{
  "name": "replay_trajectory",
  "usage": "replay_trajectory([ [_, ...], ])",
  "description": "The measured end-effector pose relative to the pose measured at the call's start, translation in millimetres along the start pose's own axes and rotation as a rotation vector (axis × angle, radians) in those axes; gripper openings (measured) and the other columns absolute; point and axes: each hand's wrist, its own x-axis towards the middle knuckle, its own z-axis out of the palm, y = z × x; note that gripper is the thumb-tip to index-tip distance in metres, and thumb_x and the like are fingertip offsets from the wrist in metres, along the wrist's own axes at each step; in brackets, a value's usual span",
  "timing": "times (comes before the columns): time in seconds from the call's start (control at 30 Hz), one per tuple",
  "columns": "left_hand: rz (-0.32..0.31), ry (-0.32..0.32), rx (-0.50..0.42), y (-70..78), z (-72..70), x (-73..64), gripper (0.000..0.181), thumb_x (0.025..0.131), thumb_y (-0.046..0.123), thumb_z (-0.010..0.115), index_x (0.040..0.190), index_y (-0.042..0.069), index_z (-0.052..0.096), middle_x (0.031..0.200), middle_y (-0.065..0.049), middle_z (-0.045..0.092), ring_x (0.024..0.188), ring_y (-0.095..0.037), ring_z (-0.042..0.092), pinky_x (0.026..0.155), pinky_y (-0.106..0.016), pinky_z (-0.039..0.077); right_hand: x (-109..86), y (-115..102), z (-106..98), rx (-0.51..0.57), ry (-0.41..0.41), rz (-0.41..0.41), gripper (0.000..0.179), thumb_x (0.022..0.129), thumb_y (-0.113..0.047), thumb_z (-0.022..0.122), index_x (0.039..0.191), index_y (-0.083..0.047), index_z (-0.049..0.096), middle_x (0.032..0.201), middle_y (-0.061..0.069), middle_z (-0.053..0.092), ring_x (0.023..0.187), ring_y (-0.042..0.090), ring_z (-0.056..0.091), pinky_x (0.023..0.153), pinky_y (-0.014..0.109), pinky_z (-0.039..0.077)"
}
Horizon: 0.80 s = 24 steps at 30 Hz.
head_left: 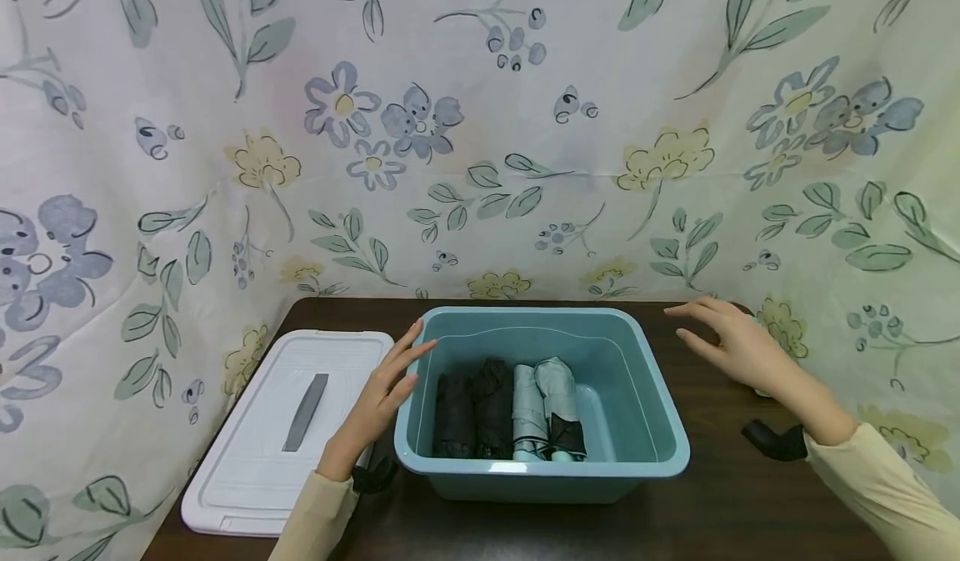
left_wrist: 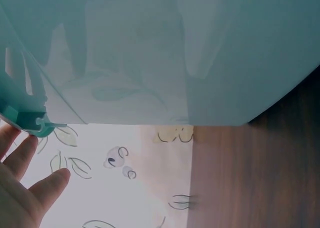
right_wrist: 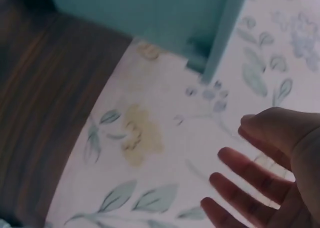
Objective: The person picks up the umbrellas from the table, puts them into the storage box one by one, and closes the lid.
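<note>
A teal plastic storage bin (head_left: pixel 543 486) stands on the dark table. Inside lie two rolled black bundles (head_left: pixel 474 411) and two rolled pale green bundles (head_left: pixel 542 398), side by side toward the left. My left hand (head_left: pixel 382 390) is at the bin's left rim with its fingers extended; the left wrist view shows those fingertips (left_wrist: pixel 30 145) right under the rim. My right hand (head_left: pixel 731 340) hovers to the right of the bin, apart from it, with fingers loosely spread and nothing in them. The right wrist view shows that hand's fingers (right_wrist: pixel 250 188) below the bin's corner.
A white lid (head_left: pixel 255 453) with a grey handle (head_left: pixel 306 413) lies flat on the table (head_left: pixel 720 494), left of the bin. Behind and around the table hangs a floral curtain (head_left: pixel 480 127). A small object partly shows behind my right wrist.
</note>
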Motion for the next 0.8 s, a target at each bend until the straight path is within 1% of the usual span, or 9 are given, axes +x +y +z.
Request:
replay_trajectory([
  [0.13, -0.002, 0.005, -0.003, -0.4, 0.0, -0.3, 0.049, 0.087, -0.009, 0.042, 0.135, -0.002, 0.044, 0.15, -0.024, 0.019, 0.138, -0.042, 0.017, 0.102, -0.067, 0.02, -8.8, 14, 2, -0.017, 0.009, 0.015, 0.033, 0.082, -0.005, 0.067, 0.115, -0.009, 0.062, 0.108, 0.009, 0.059, 0.093, 0.028, 0.054, 0.071, 0.045, 0.042],
  [0.27, -0.001, 0.006, -0.007, -0.7, 0.3, -0.3, 0.046, 0.089, -0.006, 0.042, 0.135, -0.002, 0.044, 0.15, -0.024, 0.019, 0.138, -0.042, 0.017, 0.101, -0.067, 0.019, -18.0, 31, 6, -0.019, 0.019, 0.029, 0.032, 0.081, -0.002, 0.067, 0.112, -0.005, 0.062, 0.107, 0.013, 0.058, 0.095, 0.033, 0.054, 0.073, 0.047, 0.042],
  [0.43, 0.002, 0.007, -0.014, -1.3, 0.8, -0.8, 0.046, 0.09, -0.005, 0.041, 0.135, -0.002, 0.044, 0.151, -0.024, 0.019, 0.138, -0.042, 0.016, 0.101, -0.067, 0.019, -28.7, 57, 14, -0.023, 0.033, 0.084, 0.031, 0.08, 0.0, 0.067, 0.11, -0.003, 0.063, 0.107, 0.017, 0.058, 0.096, 0.037, 0.052, 0.075, 0.051, 0.041],
  [0.6, 0.001, 0.011, -0.02, -2.4, 0.7, -1.0, 0.045, 0.091, -0.002, 0.04, 0.136, -0.001, 0.043, 0.151, -0.022, 0.018, 0.139, -0.04, 0.016, 0.102, -0.067, 0.018, -37.7, 86, 25, -0.066, 0.026, 0.119, 0.027, 0.082, -0.001, 0.066, 0.108, 0.0, 0.063, 0.105, 0.021, 0.057, 0.092, 0.039, 0.053, 0.073, 0.052, 0.041],
  [0.8, 0.01, 0.011, -0.024, -3.4, 1.5, -1.4, 0.044, 0.092, -0.001, 0.04, 0.135, -0.002, 0.043, 0.151, -0.023, 0.018, 0.139, -0.041, 0.016, 0.102, -0.067, 0.018, -49.8, 114, 39, -0.156, 0.001, 0.156, 0.026, 0.082, -0.003, 0.065, 0.108, 0.001, 0.062, 0.108, 0.023, 0.053, 0.093, 0.042, 0.05, 0.073, 0.054, 0.039],
])
